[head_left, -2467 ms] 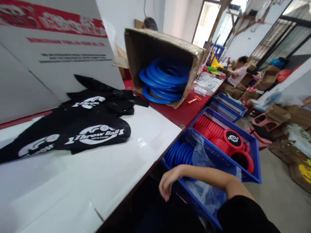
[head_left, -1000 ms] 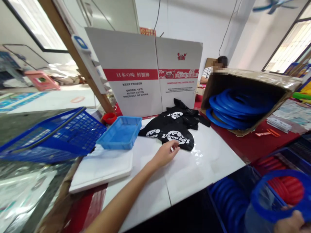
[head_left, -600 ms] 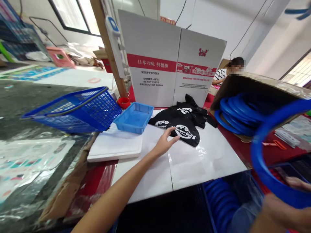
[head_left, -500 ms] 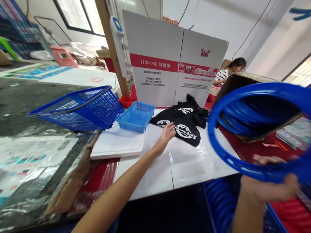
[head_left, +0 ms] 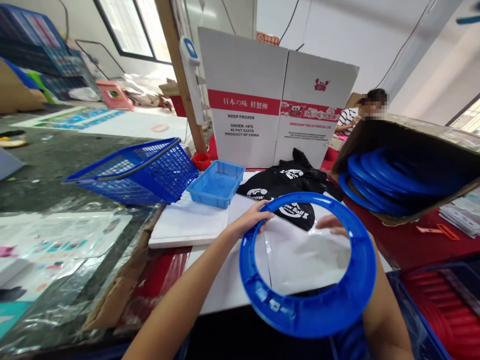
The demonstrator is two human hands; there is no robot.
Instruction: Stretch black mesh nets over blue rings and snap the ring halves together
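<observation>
A large blue plastic ring (head_left: 307, 312) hangs tilted over the near part of the white worktop. At its upper left rim, my left hand (head_left: 258, 217) grips it, thumb and fingers on either side. My right hand (head_left: 332, 225) is behind the ring, with its fingers showing through the hole, stretched out and holding nothing I can see. The right side of the ring hides the rest of that hand. Just beyond the ring lie black fabric pieces (head_left: 272, 177) printed with white "Throw Ball" lettering, partly covered by it.
On the left are a light-blue tray (head_left: 215, 185) on a white foam slab (head_left: 187, 227) and a blue basket (head_left: 150, 170). A white carton board (head_left: 243, 65) stands behind. At right, a cardboard box (head_left: 412, 207) holds blue rings, near a crate of red rings (head_left: 431, 310) and a person (head_left: 348, 117).
The blue ring has come from the far right to in front of me. My left hand has taken hold of it, while my right hand has moved left behind it.
</observation>
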